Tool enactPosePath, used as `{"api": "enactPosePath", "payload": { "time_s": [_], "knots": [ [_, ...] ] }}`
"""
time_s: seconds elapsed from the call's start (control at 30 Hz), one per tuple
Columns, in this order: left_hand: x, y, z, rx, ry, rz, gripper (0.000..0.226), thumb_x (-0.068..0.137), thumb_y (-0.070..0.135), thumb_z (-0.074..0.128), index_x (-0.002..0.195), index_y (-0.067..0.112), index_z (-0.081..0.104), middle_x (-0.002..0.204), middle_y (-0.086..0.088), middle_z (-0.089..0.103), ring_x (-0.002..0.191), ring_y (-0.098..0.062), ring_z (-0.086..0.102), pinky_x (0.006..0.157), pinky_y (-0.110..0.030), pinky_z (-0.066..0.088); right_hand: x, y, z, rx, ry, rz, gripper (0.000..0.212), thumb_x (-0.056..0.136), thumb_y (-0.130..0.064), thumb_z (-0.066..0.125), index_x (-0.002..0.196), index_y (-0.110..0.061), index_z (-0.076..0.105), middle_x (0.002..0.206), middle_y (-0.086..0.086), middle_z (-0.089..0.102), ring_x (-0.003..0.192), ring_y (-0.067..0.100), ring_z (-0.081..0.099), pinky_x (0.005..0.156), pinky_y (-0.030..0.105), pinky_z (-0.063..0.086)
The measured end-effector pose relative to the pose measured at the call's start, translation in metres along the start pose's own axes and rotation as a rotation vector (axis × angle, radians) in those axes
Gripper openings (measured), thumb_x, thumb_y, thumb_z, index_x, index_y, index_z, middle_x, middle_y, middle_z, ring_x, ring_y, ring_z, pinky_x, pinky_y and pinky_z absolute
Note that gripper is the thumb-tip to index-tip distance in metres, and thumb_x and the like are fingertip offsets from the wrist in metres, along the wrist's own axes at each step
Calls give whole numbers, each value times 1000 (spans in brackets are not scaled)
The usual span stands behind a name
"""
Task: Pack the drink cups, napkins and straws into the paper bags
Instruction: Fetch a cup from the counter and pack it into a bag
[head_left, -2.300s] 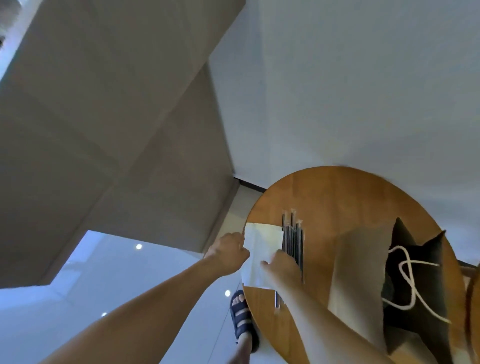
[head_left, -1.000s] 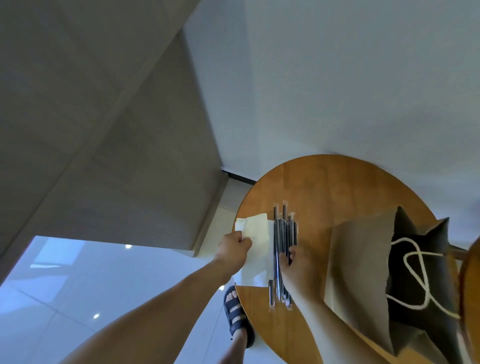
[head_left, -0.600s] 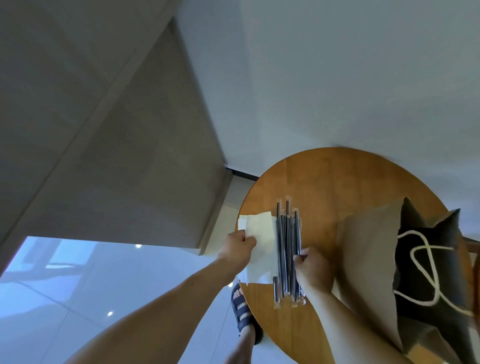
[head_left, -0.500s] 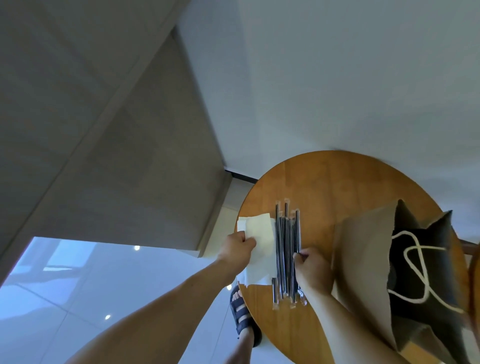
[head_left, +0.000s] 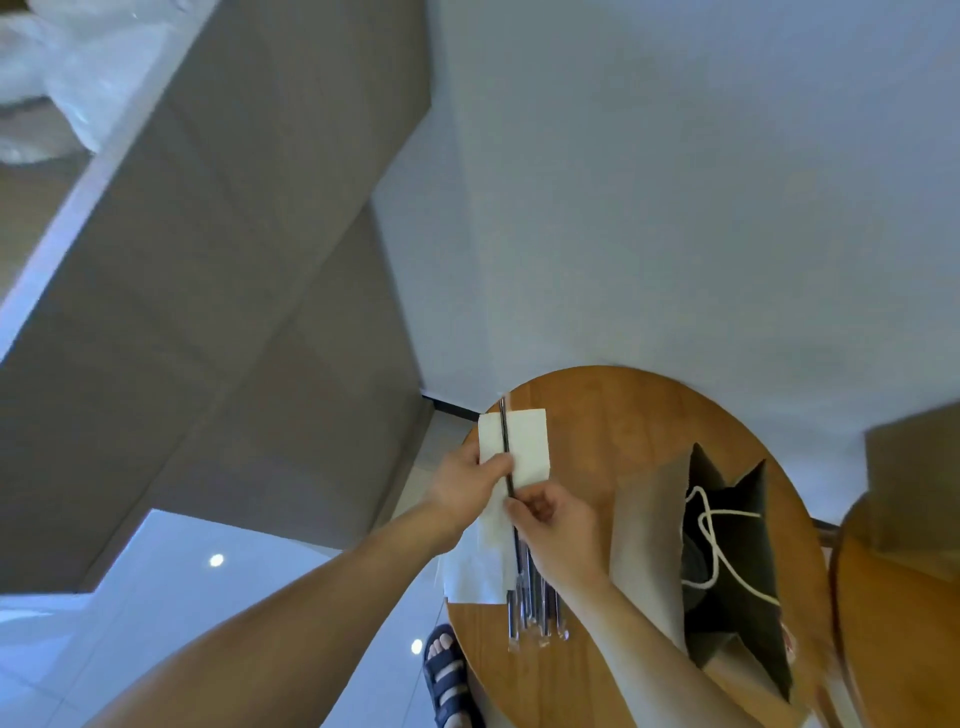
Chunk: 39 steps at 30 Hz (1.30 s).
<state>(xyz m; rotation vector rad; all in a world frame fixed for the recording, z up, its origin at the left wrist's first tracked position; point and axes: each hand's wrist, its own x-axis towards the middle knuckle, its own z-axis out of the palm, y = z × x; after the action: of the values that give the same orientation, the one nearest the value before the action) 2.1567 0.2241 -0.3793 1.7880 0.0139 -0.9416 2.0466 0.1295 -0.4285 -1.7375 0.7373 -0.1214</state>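
Beside the paper bag (head_left: 649, 519), a light, likely slippery straw (head_left: 504, 441) is pinched mid-length onto a limp napkin (head_left: 527, 441) by left hand (head_left: 467, 483) and right hand (head_left: 556, 525) fingers (head_left: 519, 506).

Warm honey-brown wood marks the round table (head_left: 623, 415). At its left edge a plain white napkin (head_left: 530, 441) is crossed by one black straw (head_left: 504, 431). More black straws (head_left: 535, 608), in clear wrappers, show at the near edge. Toward the right edge, the paper bag (head_left: 644, 519) is kraft brown outside and black inside, with white cord handles (head_left: 711, 540). Beyond the table are a navy sandal (head_left: 447, 675), a glossy pale blue-grey floor (head_left: 156, 571), a taupe panel (head_left: 234, 312) and an off-white wall (head_left: 675, 182).
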Motion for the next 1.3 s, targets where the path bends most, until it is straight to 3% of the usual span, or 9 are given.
{"api": "enactPosePath", "payload": {
  "time_s": [0.17, 0.27, 0.37, 0.63, 0.87, 1.03, 1.13, 1.2, 1.3],
  "knots": [
    [-13, 24, 4, 68, 26, 148, 7, 90, 26, 67, 95, 29, 71, 88, 10, 74, 86, -13, 69, 75, -30, 54, -1, -27, -19, -3, 41, -25, 13, 80, -37, 77, 81, -40, 64, 76, -15, 69, 68, 1, 65, 60, 16, 48],
    [-21, 49, 7, 31, -5, 223, 7, 90, 24, 68, 88, 28, 73, 84, 8, 76, 82, -14, 70, 74, -31, 55, 0, -56, -40, -52, 167, -75, 37, 71, -48, 81, 96, -45, 55, 91, -19, 64, 84, -4, 61, 68, 16, 49],
    [-31, 81, 12, 19, -83, 296, 11, 89, 25, 68, 98, 24, 75, 94, 4, 77, 91, -19, 72, 79, -36, 57, 3, -93, -71, 124, 146, -84, 55, 71, -36, 87, 116, -38, 55, 110, -17, 65, 100, 0, 63, 80, 22, 53],
    [-58, 157, 53, 79, -265, 473, 22, 92, 26, 67, 112, 17, 68, 101, -4, 75, 90, -21, 73, 76, -38, 61, -5, -144, -156, 39, 130, -275, 10, 82, -29, 79, 86, -32, 71, 84, -17, 74, 76, 3, 69, 62, 18, 54],
    [-63, 176, 95, 153, -316, 566, 22, 92, 35, 66, 113, 34, 61, 106, 11, 68, 90, -3, 69, 66, -18, 56, -9, -151, -206, 27, 230, -338, 14, 83, -29, 78, 85, -36, 67, 84, -20, 72, 76, 0, 68, 57, 12, 49],
    [-47, 135, 103, 534, -298, 411, 54, 89, 33, 68, 137, 32, 45, 129, 9, 57, 109, -7, 59, 86, -22, 51, 5, -133, -235, 122, 358, -247, 15, 90, -25, 69, 100, -32, 62, 97, -14, 69, 89, 1, 66, 59, 13, 52],
    [-42, 85, 108, 974, -500, 158, 72, 81, 28, 74, 145, 23, 40, 138, -3, 53, 122, -21, 54, 90, -28, 50, 15, -116, -233, 70, 360, -221, 15, 95, -26, 62, 109, -28, 57, 101, -15, 64, 91, -1, 62, 58, 7, 48],
    [-45, 59, 118, 1062, -591, 64, 68, 75, 36, 76, 136, 20, 49, 126, -7, 59, 114, -24, 59, 93, -35, 53, 20, -102, -222, 27, 346, -188, 13, 97, -26, 59, 109, -31, 55, 98, -18, 63, 88, -6, 60, 58, 6, 45],
    [-49, 39, 136, 883, -467, 53, 47, 73, 49, 73, 109, 21, 64, 105, -2, 67, 94, -17, 65, 84, -33, 57, 21, -80, -201, -78, 294, -113, 11, 99, -28, 55, 109, -31, 53, 97, -18, 61, 86, -4, 59, 60, 9, 41]
  ]
}}
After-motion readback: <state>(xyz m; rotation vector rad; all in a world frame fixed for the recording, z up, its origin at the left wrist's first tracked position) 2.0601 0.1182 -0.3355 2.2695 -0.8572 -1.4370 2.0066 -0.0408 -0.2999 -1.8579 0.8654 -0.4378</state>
